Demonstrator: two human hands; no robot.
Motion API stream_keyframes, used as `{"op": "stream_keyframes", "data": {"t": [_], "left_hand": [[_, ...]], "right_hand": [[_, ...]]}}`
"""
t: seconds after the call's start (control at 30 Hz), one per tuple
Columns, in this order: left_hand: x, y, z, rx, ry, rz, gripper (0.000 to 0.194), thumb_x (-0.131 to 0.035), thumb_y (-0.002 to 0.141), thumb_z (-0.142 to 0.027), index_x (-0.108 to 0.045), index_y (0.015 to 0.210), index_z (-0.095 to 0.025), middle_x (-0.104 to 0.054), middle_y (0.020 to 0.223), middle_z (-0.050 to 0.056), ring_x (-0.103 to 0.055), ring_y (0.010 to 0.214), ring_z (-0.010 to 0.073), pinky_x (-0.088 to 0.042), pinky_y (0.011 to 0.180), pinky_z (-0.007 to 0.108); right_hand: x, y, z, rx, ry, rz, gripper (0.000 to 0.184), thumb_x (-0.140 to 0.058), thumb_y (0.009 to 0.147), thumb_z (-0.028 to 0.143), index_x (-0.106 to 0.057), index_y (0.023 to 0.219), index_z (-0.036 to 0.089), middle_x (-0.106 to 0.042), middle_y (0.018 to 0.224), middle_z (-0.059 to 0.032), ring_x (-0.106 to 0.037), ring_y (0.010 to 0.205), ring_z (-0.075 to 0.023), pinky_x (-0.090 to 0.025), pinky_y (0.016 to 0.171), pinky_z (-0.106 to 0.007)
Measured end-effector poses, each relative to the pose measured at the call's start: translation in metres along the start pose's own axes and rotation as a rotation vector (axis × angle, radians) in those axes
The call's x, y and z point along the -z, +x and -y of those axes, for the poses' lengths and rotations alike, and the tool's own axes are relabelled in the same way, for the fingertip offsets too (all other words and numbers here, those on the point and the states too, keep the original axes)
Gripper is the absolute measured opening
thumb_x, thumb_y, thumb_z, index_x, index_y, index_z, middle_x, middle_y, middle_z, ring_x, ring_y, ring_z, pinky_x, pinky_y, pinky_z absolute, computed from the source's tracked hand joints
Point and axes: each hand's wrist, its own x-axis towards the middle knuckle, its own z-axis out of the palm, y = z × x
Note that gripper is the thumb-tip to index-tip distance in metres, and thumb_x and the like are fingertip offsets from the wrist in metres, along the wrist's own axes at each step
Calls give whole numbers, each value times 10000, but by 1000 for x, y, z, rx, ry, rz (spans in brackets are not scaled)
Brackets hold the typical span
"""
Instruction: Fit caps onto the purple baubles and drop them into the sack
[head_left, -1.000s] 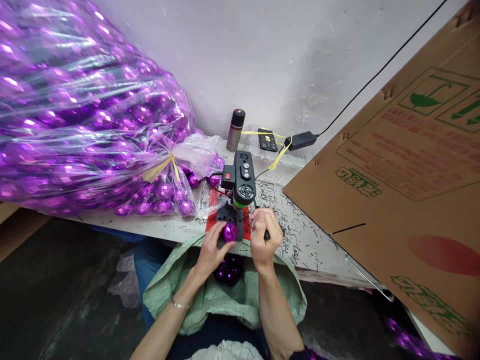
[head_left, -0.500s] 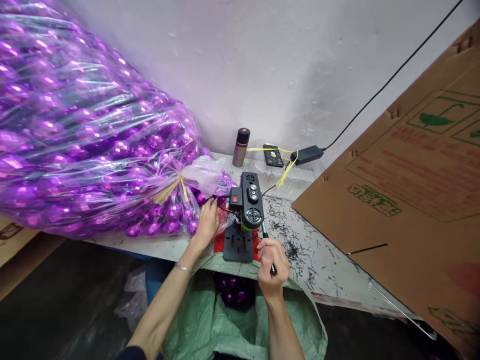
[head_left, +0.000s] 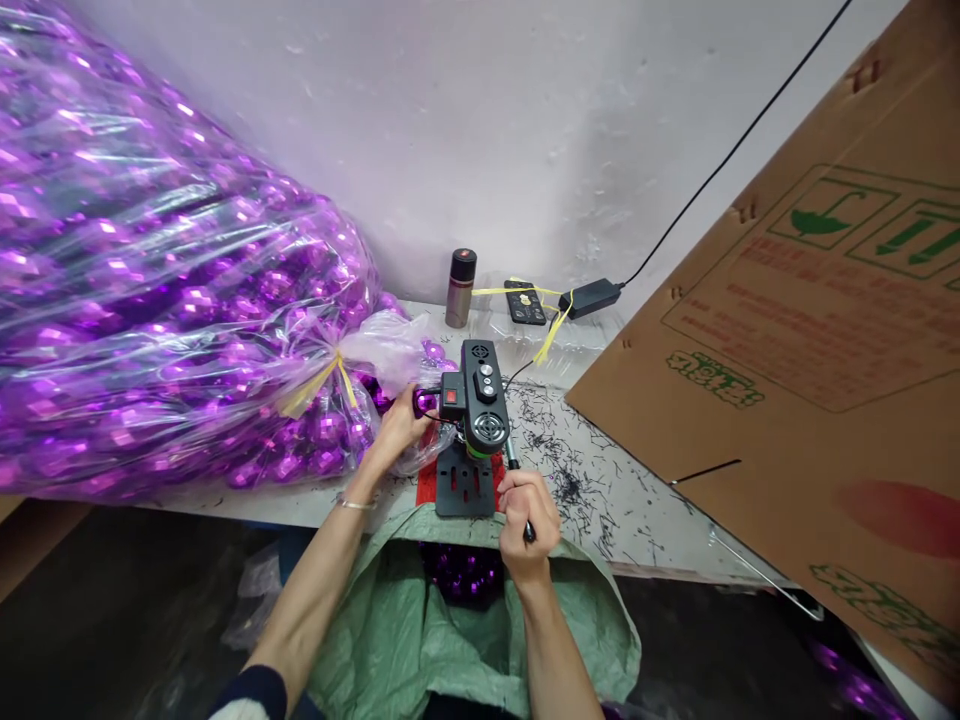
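Note:
A small black machine (head_left: 484, 395) with two round grilles and a red switch stands above a slotted black base plate (head_left: 463, 488). At its left side, my left hand (head_left: 399, 428) has its fingers curled round a shiny purple ball (head_left: 424, 402), which is partly hidden. My right hand (head_left: 527, 515) is wrapped in a fist round the black grip of a metal lever (head_left: 513, 455) on the machine's right. Below the plate, the open mouth of a green woven sack (head_left: 375, 610) shows dark purple balls (head_left: 463, 570) inside.
A big clear bag of purple balls (head_left: 187, 300) fills the left. Behind the machine stand a bottle (head_left: 460, 290), a black card-like item (head_left: 525, 303) and a power adapter (head_left: 591, 298). Black scraps (head_left: 574, 480) litter the table; a cardboard box (head_left: 787, 350) leans at right.
The view has shifted slightly, moving the scene left. My left fingers have curled in, with a purple ball now showing at them. My right hand keeps its hold on the lever.

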Motion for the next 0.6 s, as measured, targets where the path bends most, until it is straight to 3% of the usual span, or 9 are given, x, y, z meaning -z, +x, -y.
{"op": "stream_keyframes", "data": {"t": [0.07,0.17,0.23,0.33,0.47,0.6], "left_hand": [[15,-26,-1,68,-40,6,661,-754,795,-469,-561,1333,-137,-726,1155,160,-720,969,301,-564,899,437],[29,-71,-5,162,-325,-13,742,-767,774,-538,-537,1378,-175,-717,1223,129,-726,1004,270,-590,899,406],[27,-100,-10,249,-569,-22,716,-754,783,-568,-565,1352,-179,-712,1253,123,-723,1056,266,-605,888,378],[10,-129,-18,420,-839,21,660,-732,798,-620,-621,1255,-158,-740,1186,140,-747,1001,267,-625,854,381],[-19,-138,-24,516,-964,32,617,-739,794,-627,-627,1197,-174,-760,1119,135,-764,940,249,-633,847,383],[-32,-132,-24,528,-964,54,592,-720,810,-594,-624,1227,-185,-758,1132,130,-762,927,228,-630,804,347]], "right_hand": [[1,1,-1,11,3,16,303,-422,941,40,-460,707,229,-520,676,16,-561,642,-126,-433,559,-261],[3,1,-4,31,13,38,294,-426,947,43,-456,720,228,-524,690,16,-552,643,-118,-428,561,-251],[3,1,-5,46,19,43,286,-431,951,52,-459,727,227,-527,696,15,-553,646,-118,-426,561,-249],[3,1,-6,54,22,37,285,-429,956,66,-460,725,229,-534,700,12,-553,643,-121,-426,566,-254],[4,1,-7,55,27,65,290,-428,950,68,-468,713,230,-549,700,7,-560,641,-125,-431,573,-259],[5,-1,-11,98,31,75,278,-430,933,57,-510,728,227,-566,695,1,-574,645,-132,-434,569,-263]]}}
